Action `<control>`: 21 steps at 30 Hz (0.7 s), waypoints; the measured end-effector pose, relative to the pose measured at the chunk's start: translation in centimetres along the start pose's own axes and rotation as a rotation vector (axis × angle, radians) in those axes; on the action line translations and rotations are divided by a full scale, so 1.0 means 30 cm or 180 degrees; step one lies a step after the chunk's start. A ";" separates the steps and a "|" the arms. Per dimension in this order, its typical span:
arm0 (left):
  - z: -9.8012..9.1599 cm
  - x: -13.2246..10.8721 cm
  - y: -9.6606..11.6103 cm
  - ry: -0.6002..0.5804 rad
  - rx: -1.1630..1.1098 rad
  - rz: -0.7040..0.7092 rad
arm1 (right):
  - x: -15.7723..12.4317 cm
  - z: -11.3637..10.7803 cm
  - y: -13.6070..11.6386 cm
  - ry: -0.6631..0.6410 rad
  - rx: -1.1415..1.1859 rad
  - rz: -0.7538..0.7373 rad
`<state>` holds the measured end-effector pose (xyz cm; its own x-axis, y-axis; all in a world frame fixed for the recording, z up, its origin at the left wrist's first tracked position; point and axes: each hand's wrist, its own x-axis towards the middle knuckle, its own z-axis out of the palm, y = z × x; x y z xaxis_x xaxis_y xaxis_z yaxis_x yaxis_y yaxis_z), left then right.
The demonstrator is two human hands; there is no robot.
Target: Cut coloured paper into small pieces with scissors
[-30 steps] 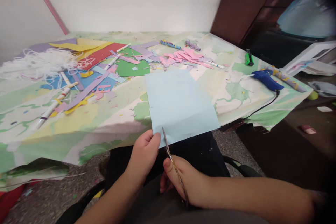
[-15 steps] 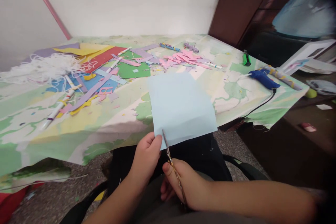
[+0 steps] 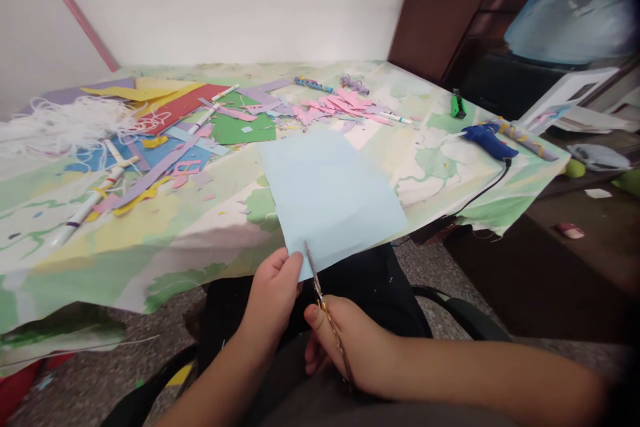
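Observation:
A light blue paper sheet [image 3: 330, 197] is held up over the table's near edge. My left hand [image 3: 273, 293] pinches its lower left corner, fingers closed on it. My right hand [image 3: 350, 343] grips a pair of scissors [image 3: 323, 303], whose blades point up and meet the sheet's bottom edge just right of my left thumb. Both hands are low, above my lap.
The table [image 3: 150, 227] has a green and yellow patterned cloth. On it lie coloured paper scraps [image 3: 210, 123], pink cuttings [image 3: 340, 107], white string [image 3: 65, 123], pens, a blue glue gun [image 3: 485, 140] with a cord, and a green item [image 3: 457, 107]. A dark wooden cabinet [image 3: 435, 20] stands at right.
The sheet has tilted slightly leftward and the scissor blades sit a little further into its bottom edge. Both hands stay in about the same place; the view shifted a bit.

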<state>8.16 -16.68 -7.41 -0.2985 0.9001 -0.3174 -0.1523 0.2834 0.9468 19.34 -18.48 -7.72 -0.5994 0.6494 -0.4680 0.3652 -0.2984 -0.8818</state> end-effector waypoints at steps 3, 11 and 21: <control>0.004 0.008 0.006 0.0003 -0.0095 0.0003 | 0.008 -0.002 0.005 -0.0018 -0.0018 0.0096; -0.005 0.029 0.005 0.0017 -0.0146 -0.0053 | 0.024 -0.013 0.006 -0.0121 -0.0102 -0.0020; -0.011 0.048 -0.001 0.0035 -0.0206 -0.0160 | 0.047 -0.018 0.002 -0.0194 0.0108 0.0097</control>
<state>7.42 -15.50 -7.93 -0.2993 0.8815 -0.3653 -0.2278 0.3058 0.9244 18.89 -17.21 -8.41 -0.6310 0.5961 -0.4965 0.3602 -0.3417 -0.8680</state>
